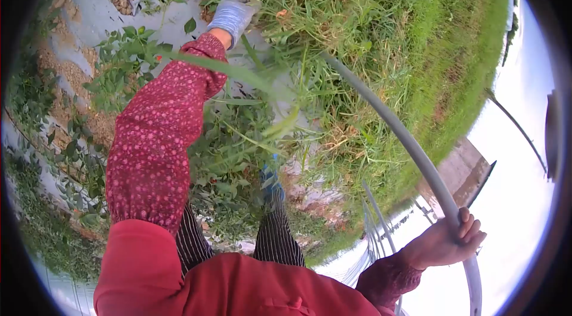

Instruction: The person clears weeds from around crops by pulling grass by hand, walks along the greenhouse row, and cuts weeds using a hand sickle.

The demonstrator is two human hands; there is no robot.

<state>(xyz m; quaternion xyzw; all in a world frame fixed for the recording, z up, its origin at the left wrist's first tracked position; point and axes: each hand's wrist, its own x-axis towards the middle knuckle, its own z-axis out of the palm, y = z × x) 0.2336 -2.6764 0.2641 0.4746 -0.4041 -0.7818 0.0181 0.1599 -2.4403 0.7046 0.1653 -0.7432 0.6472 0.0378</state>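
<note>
Left hand meets grass edge; right hand grips pipe against open sky.

A curved grey pipe blocks you on the right, slanting from your right hand toward thick grass. A long blade crosses your left sleeve. Pale sheeting leaves room between leafy plants.

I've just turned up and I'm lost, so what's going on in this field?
The bare right hand grips a curved grey pipe that runs down into the grass. The gloved left hand reaches to the edge of that grass, beside pale ground sheeting; whether it holds anything is unclear. Leafy plants grow by the striped trousers.
</note>
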